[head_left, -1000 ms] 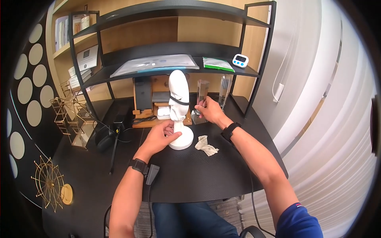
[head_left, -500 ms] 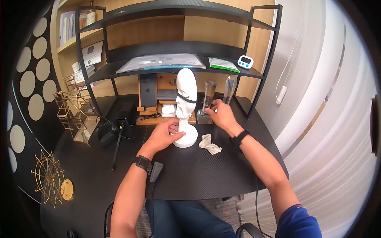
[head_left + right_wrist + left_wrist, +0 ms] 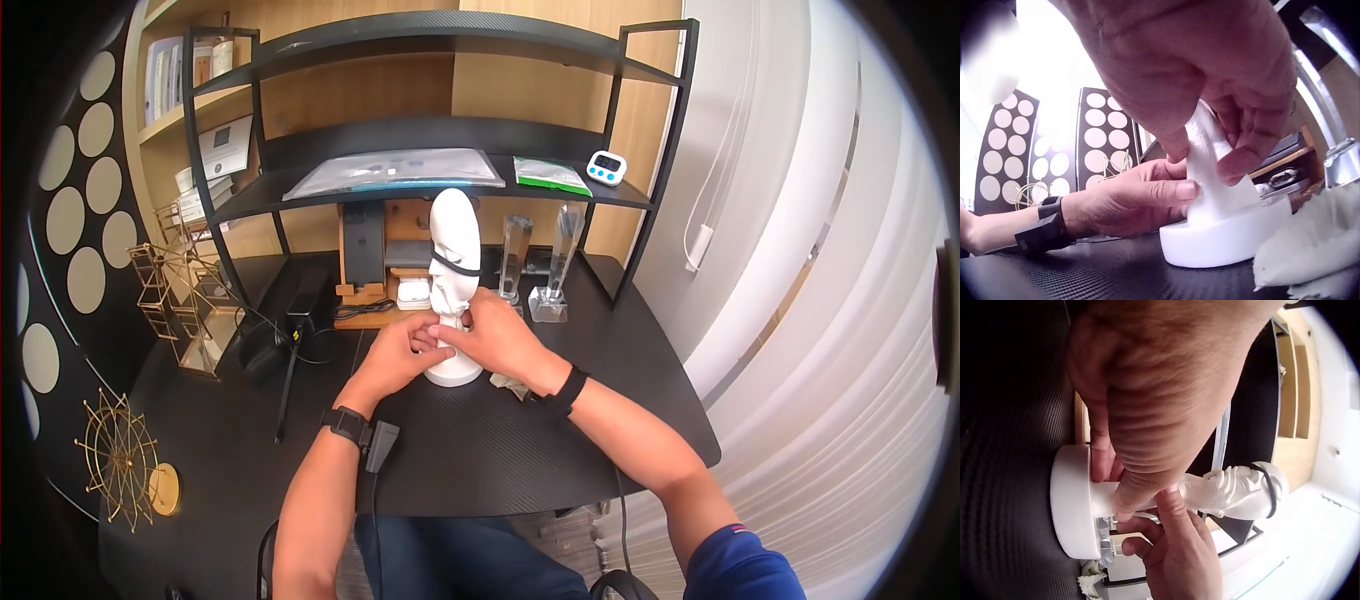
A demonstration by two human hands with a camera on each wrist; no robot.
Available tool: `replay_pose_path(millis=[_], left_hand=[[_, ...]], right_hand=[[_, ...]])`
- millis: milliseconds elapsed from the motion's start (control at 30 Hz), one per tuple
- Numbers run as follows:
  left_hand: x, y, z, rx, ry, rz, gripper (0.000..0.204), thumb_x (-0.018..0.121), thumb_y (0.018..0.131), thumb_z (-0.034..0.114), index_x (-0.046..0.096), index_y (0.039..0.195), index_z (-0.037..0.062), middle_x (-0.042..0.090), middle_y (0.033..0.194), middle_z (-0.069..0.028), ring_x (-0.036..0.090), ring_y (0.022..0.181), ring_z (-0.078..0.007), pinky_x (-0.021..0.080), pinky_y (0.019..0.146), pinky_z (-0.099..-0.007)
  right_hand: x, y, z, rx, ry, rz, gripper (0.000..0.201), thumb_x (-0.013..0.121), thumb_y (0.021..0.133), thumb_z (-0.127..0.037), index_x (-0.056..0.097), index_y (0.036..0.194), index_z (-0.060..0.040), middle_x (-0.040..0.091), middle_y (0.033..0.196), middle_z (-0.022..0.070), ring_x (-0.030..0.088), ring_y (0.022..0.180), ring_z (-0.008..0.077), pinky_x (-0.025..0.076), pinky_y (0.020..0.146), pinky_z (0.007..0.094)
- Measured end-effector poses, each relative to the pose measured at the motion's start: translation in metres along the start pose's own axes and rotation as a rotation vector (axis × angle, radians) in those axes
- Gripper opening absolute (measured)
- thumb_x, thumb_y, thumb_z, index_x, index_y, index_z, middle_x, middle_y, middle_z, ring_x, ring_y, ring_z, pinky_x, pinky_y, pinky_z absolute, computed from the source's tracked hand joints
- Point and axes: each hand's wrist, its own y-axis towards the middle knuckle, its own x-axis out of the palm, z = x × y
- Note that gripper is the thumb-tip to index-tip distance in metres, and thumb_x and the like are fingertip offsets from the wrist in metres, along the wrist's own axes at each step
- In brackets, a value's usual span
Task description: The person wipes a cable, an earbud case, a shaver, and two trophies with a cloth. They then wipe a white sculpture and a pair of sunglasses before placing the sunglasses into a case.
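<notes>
A white face-shaped statue (image 3: pixel 455 232) with a black band across it stands upright on a round white base (image 3: pixel 1210 242). My left hand (image 3: pixel 396 350) grips its narrow stem low down from the left, with the thumb across the front just above the base. From the right, my right hand (image 3: pixel 512 345) holds the same stem a little higher, thumb in front and other fingers behind. The two hands overlap at the stem in the left wrist view. A crumpled beige cloth (image 3: pixel 1310 240) lies right of the base, partly hidden by my right wrist in the head view.
Two clear crystal trophies, a left one (image 3: pixel 515 258) and a right one (image 3: pixel 563 262), stand behind my right hand. A black shelf (image 3: pixel 400 190) spans the back of the desk (image 3: pixel 480 470). Gold wire ornaments, including a small Ferris wheel (image 3: pixel 122 460), are on the left.
My right hand has left the left crystal trophy, come left and nearer, and taken hold of the statue's stem. My left hand has kept its grip there. The head view has shifted slightly.
</notes>
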Motion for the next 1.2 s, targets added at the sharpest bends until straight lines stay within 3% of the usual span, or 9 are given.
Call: replay_pose_path(millis=[33,100,200,400,500,733,933,1133,1200], left_hand=[[-0.001,0.001,0.0,0.003,-0.001,0.002,0.046,0.089,0.091,0.01,0.072,0.131,-0.0026,0.073,0.102,-0.0018,0.066,0.09,-0.0074,0.057,0.085,-0.026],[0.0,0.001,-0.001,-0.016,0.001,0.001,0.046,0.09,0.09,0.01,0.072,0.131,-0.0029,0.073,0.102,-0.0013,0.066,0.09,-0.0066,0.057,0.085,-0.0254],[0.001,0.002,-0.005,0.013,-0.04,0.013,0.046,0.09,0.09,0.01,0.072,0.131,-0.0031,0.073,0.102,-0.001,0.066,0.09,-0.0066,0.058,0.085,-0.0252],[0.0,0.001,-0.004,0.017,0.029,0.046,0.052,0.093,0.088,0.016,0.072,0.132,-0.0015,0.076,0.109,-0.0066,0.07,0.097,-0.0139,0.059,0.091,-0.0303],[-0.002,0.002,-0.005,0.059,0.141,0.063,0.054,0.093,0.086,0.021,0.073,0.131,-0.0005,0.078,0.114,-0.0105,0.072,0.102,-0.0192,0.059,0.095,-0.0346],[-0.003,0.0,0.006,0.066,0.248,0.041,0.05,0.093,0.086,0.026,0.075,0.126,0.0001,0.079,0.12,-0.0131,0.074,0.108,-0.0239,0.058,0.097,-0.0374],[-0.004,0.002,-0.003,0.032,0.186,-0.01,0.055,0.094,0.085,0.029,0.074,0.128,0.0005,0.076,0.125,-0.0143,0.074,0.111,-0.0268,0.058,0.099,-0.0386],[-0.005,0.004,-0.015,0.033,0.224,-0.016,0.066,0.095,0.084,0.032,0.069,0.136,-0.0013,0.068,0.133,-0.0154,0.07,0.116,-0.025,0.058,0.098,-0.0379],[-0.005,0.004,-0.014,0.071,0.24,0.009,0.072,0.095,0.084,0.035,0.067,0.139,-0.0028,0.067,0.134,-0.0161,0.069,0.113,-0.0254,0.058,0.096,-0.0372]], right_hand=[[0.007,0.001,0.0,-0.002,-0.003,0.0,0.057,0.086,0.092,-0.038,0.07,0.125,0.0065,0.073,0.107,0.0231,0.074,0.095,0.0359,0.059,0.083,0.0444],[0.015,0.0,-0.001,0.007,0.043,0.065,0.061,0.084,0.092,-0.038,0.069,0.122,0.0128,0.069,0.115,0.0278,0.073,0.109,0.0451,0.059,0.094,0.0483],[0.012,0.0,-0.005,0.071,0.043,0.02,0.058,0.081,0.093,-0.035,0.07,0.125,0.0116,0.067,0.119,0.0298,0.072,0.113,0.0469,0.059,0.097,0.0503],[0.007,-0.001,-0.009,0.056,0.135,-0.063,0.049,0.076,0.095,-0.032,0.073,0.132,0.0008,0.064,0.136,0.0311,0.071,0.119,0.0455,0.058,0.102,0.0491],[0.009,0.003,-0.004,0.105,0.183,-0.135,0.048,0.075,0.095,-0.03,0.073,0.132,0.0004,0.063,0.14,0.0298,0.07,0.121,0.0443,0.057,0.105,0.0478],[0.018,0.004,0.007,0.089,0.217,-0.088,0.049,0.076,0.09,-0.025,0.069,0.131,0.0013,0.064,0.138,0.0286,0.07,0.118,0.0438,0.057,0.102,0.0462],[0.013,0.004,-0.001,0.143,0.216,-0.149,0.049,0.076,0.088,-0.025,0.067,0.128,0.0019,0.071,0.126,0.0261,0.073,0.112,0.0415,0.058,0.096,0.0466],[0.012,-0.008,-0.007,0.077,0.133,-0.073,0.044,0.077,0.09,-0.028,0.071,0.121,0.0028,0.077,0.104,0.0282,0.075,0.101,0.047,0.059,0.091,0.0507],[0.012,-0.011,-0.009,0.058,0.01,0.003,0.041,0.08,0.094,-0.034,0.074,0.107,0.0047,0.077,0.086,0.0233,0.077,0.082,0.0393,0.059,0.076,0.0466]])
